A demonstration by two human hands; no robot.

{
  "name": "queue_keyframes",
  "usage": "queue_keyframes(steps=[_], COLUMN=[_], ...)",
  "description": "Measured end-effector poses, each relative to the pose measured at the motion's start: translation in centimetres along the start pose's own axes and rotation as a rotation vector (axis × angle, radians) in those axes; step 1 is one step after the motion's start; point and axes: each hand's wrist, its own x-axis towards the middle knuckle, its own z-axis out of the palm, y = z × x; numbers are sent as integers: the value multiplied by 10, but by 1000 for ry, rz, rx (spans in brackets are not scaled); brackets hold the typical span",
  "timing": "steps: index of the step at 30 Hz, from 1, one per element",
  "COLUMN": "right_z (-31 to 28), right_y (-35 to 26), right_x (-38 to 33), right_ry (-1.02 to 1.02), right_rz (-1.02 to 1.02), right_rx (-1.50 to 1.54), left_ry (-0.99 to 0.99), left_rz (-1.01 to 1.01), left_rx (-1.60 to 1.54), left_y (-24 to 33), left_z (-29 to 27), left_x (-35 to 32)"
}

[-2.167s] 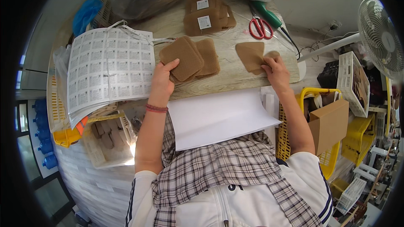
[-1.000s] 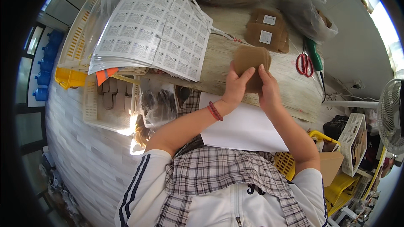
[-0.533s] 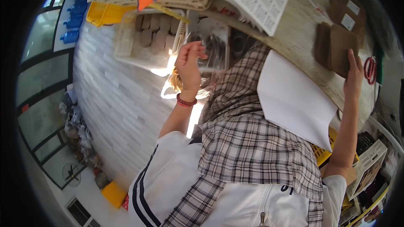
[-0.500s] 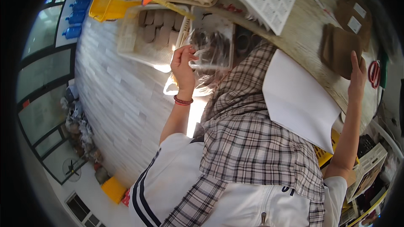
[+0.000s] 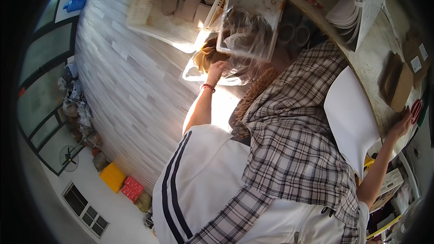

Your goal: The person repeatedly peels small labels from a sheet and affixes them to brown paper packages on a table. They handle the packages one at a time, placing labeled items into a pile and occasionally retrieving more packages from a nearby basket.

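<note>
Below, left hand grips a crumpled clear plastic bag, axis unclear; right hand flat on table.

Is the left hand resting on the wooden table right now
No, the left hand reaches into a clear plastic bag beside the white mesh basket.

Bright daylight, harsh glare beside the forearm; fisheye bending, dark vignette, slight blur.
</note>
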Motion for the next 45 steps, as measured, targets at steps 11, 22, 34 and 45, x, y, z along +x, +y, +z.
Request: queue_keyframes(steps=[11, 22, 34, 45], right_z=[-4, -14, -15, -24], right_y=[4, -5, -11, -4], right_x=[14, 12, 7, 10], right_ry=[-17, 51, 87, 96], right_rz=[-75, -121, -144, -183], right_rx=[-210, -348, -410, -433], left_ry=[214, 535, 374, 177], left_rz=[205, -509, -544, -566], left_rx=[545, -554, -552, -576], left_y=[7, -93, -102, -98], left_z=[95, 2, -1, -16], left_x=[-71, 25, 32, 42])
